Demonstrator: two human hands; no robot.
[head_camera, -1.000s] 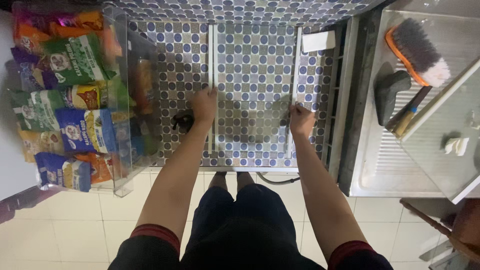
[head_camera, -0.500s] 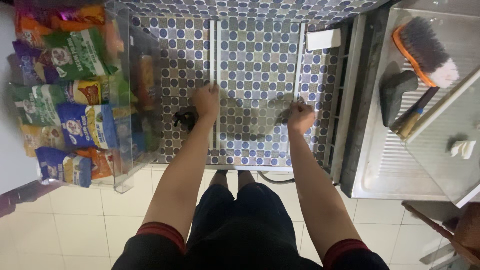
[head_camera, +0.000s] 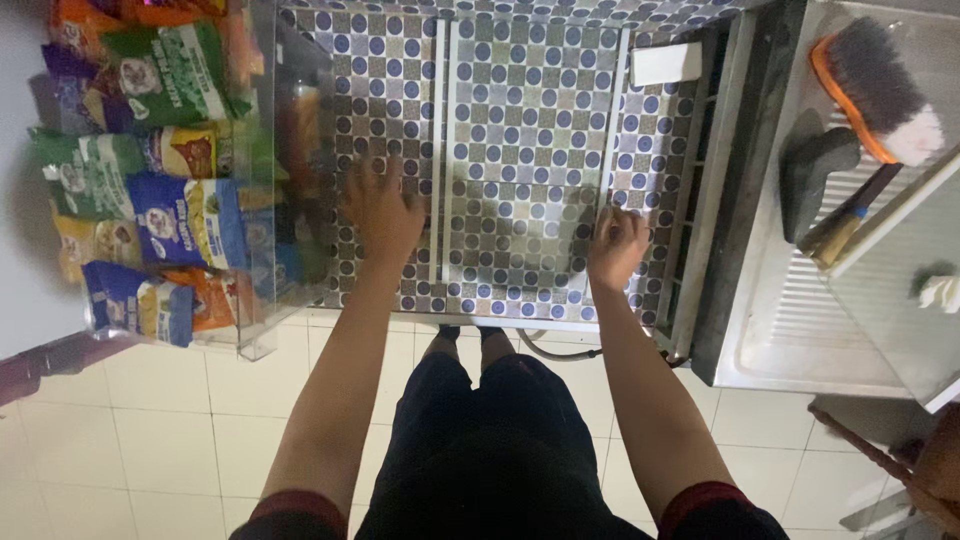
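My left hand (head_camera: 385, 212) lies flat with its fingers spread on the dotted, tile-patterned counter (head_camera: 530, 120). It is just left of a pale left rail (head_camera: 440, 120) and holds nothing. My right hand (head_camera: 617, 245) is curled around the lower part of the right rail (head_camera: 618, 110). The two rails run away from me and seem to frame a clear pane over the pattern. My legs in dark trousers stand below the counter edge.
A clear display case (head_camera: 260, 200) full of colourful snack packets (head_camera: 170, 220) stands at the left. A white block (head_camera: 665, 62) lies at the counter's far right. To the right, a steel drainboard (head_camera: 800, 330) holds a scrubbing brush (head_camera: 880, 90) and a dark object (head_camera: 815, 180). Pale floor tiles lie below.
My left hand has let go of the left rail, shifted left and opened flat on the counter. My right hand stays on the right rail.
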